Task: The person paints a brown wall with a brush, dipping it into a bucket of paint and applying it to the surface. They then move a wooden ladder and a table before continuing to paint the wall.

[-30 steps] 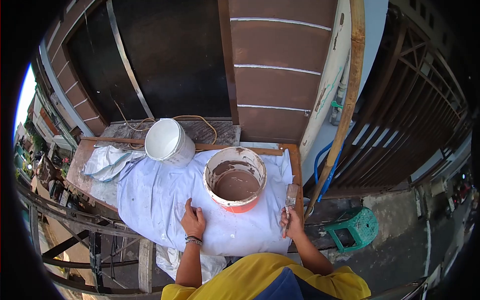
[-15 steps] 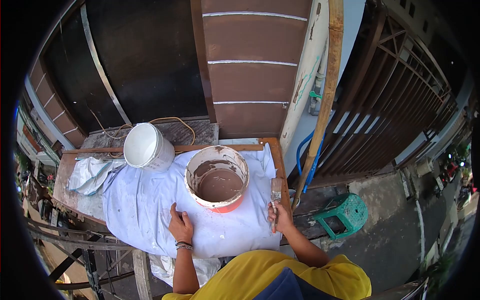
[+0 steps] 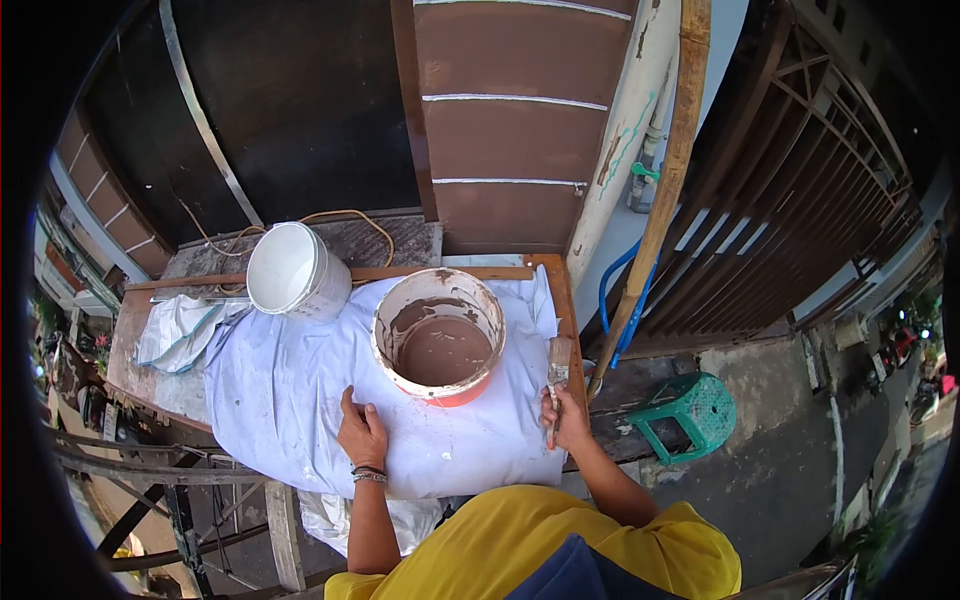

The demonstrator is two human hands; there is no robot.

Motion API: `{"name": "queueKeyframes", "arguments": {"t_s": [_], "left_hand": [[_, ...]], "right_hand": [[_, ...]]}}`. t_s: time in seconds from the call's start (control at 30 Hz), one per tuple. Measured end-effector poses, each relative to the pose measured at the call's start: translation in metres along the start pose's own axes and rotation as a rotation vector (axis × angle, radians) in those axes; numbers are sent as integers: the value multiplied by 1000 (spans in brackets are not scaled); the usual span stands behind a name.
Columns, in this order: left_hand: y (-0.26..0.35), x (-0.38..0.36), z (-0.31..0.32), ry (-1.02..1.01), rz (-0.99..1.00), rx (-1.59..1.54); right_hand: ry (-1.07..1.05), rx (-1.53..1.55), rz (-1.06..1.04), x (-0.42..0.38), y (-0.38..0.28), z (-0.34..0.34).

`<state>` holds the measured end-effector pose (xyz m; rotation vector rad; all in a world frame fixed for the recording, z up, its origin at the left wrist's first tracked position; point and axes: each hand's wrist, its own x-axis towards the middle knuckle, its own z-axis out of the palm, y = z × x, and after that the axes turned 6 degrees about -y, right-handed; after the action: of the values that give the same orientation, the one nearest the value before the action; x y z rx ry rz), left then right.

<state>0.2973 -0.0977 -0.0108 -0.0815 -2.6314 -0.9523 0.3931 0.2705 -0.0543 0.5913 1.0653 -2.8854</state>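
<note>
A paintbrush (image 3: 559,362) stands bristles up in my right hand (image 3: 571,420), whose fingers are closed round its handle near the right edge of the table. Brown paint coats its bristles. My left hand (image 3: 362,432) lies on the white cloth (image 3: 280,400) with thumb and index finger apart, holding nothing. Between and beyond my hands is a paint bucket (image 3: 385,350), partly filled with brown paint and smeared inside. Behind and left of it, a white bucket (image 3: 325,290) leans at a slight tilt; its bottom inside is hard to see.
A crumpled plastic sheet (image 3: 180,335) lies on the table's left. A bamboo pole (image 3: 680,150) rises at the right, beside a blue hose (image 3: 632,315). On the ground stands a green stool (image 3: 705,410). A brown wall (image 3: 510,130) and a dark gate (image 3: 770,210) stand beyond.
My view has tipped slightly, so the table and buckets sit higher in it. My right hand still grips the paintbrush, and my left hand stays on the cloth.
</note>
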Motion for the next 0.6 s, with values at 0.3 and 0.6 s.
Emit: {"name": "queueKeyframes", "arguments": {"t_s": [0.3, 0.6], "left_hand": [[4, 0, -3, 10, -9, 9], [7, -1, -5, -3, -25, -11]], "right_hand": [[-15, -29, -12, 3, 4, -6], [-30, -6, 6, 9, 9, -17]]}}
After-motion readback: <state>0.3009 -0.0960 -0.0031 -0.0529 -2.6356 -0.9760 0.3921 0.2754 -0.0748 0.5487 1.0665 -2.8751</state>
